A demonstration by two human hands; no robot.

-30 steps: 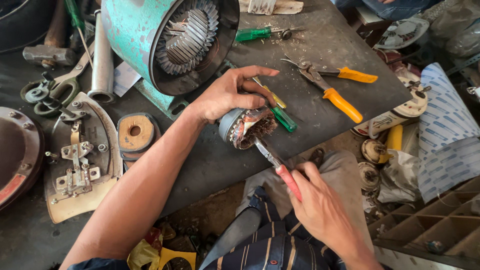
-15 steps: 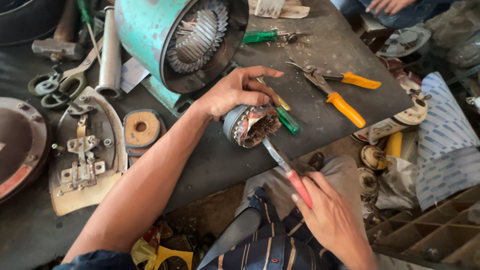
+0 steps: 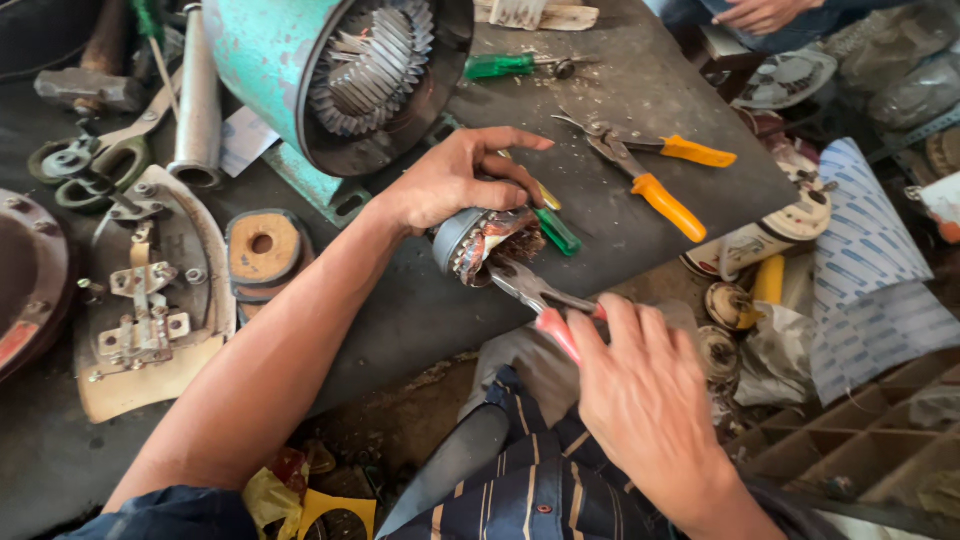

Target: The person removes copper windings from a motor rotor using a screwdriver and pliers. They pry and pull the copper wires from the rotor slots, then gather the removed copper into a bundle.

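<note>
My left hand (image 3: 455, 180) grips a small round motor stator (image 3: 480, 245) with copper-coloured windings, pressing it against the edge of the dark workbench (image 3: 400, 320). My right hand (image 3: 640, 385) holds red-handled pliers (image 3: 540, 300), whose jaws reach into the windings at the stator's open face. A green-handled screwdriver (image 3: 555, 230) lies on the bench just behind the stator, partly hidden by my left fingers.
A large teal motor housing (image 3: 330, 70) stands behind my left hand. Orange-handled snips (image 3: 650, 170), another green screwdriver (image 3: 510, 65), a metal plate with fittings (image 3: 150, 290), a tape roll (image 3: 262, 250) and scissors (image 3: 90, 160) lie about. Another person's hand (image 3: 760, 15) shows top right.
The pliers' jaws have moved up into the stator windings. My left hand has turned slightly on the stator, its index finger now stretched out.
</note>
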